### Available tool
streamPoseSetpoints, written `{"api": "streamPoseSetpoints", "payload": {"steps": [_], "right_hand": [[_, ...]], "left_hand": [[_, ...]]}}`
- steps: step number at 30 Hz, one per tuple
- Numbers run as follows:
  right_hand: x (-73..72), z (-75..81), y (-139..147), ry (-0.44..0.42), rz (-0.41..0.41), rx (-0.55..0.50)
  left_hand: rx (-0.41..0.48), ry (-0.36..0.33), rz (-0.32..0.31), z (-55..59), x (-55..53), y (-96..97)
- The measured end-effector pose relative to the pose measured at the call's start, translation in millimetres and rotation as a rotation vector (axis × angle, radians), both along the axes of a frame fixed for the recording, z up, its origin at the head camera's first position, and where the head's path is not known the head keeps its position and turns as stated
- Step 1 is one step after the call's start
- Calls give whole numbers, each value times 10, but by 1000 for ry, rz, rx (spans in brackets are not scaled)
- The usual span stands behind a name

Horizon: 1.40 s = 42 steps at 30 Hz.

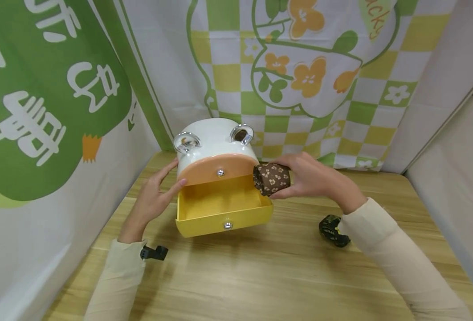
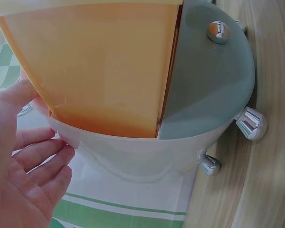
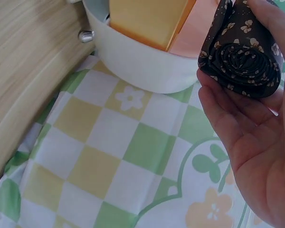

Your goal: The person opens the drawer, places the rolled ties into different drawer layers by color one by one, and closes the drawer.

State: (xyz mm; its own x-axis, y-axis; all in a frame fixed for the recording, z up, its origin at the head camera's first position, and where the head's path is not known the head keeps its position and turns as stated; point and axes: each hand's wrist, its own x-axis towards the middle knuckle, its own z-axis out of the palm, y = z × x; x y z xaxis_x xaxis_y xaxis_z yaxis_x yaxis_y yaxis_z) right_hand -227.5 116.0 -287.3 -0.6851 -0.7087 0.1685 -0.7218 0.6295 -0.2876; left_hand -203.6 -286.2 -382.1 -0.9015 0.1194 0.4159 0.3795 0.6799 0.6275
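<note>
A white, rounded two-drawer box (image 1: 216, 133) with two silver ring-shaped ears stands near the back of the table. Its lower yellow drawer (image 1: 224, 223) is pulled out, and its bare floor shows. The upper orange drawer front (image 1: 204, 171) with a round knob is closed. My left hand (image 1: 152, 196) rests against the box's left side, thumb at the front edge, fingers fairly straight in the left wrist view. At the drawer's right edge, my right hand (image 1: 306, 178) grips a rolled-up brown floral cloth (image 1: 274, 178). The cloth's spiral end (image 3: 242, 66) faces the right wrist camera.
A small black item with gold markings (image 1: 332, 231) lies on the wooden table (image 1: 236, 272) beside the right sleeve. A black strap piece (image 1: 154, 253) sticks out from the left cuff. Printed fabric walls (image 1: 228, 76) close in the back and both sides.
</note>
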Motion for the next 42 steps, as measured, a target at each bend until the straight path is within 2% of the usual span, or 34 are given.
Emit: {"api": "streamPoseSetpoints", "payload": {"steps": [9, 16, 22, 31, 36, 42], "right_hand": [[-42, 54, -273, -18, 37, 42], [-82, 31, -450, -43, 102, 21], [-115, -47, -561, -57, 158, 14], [-140, -193, -657, -31, 177, 36], [-141, -251, -693, -50, 164, 73], [-170, -344, -756, -66, 219, 60]], "left_hand": [[-6, 8, 4, 10, 6, -1], [-1, 15, 2, 4, -3, 7], [-2, 18, 2, -10, -13, 5], [7, 30, 0, -5, -15, 7], [15, 26, -4, -4, -12, 7], [17, 23, -3, -20, -13, 4]]}}
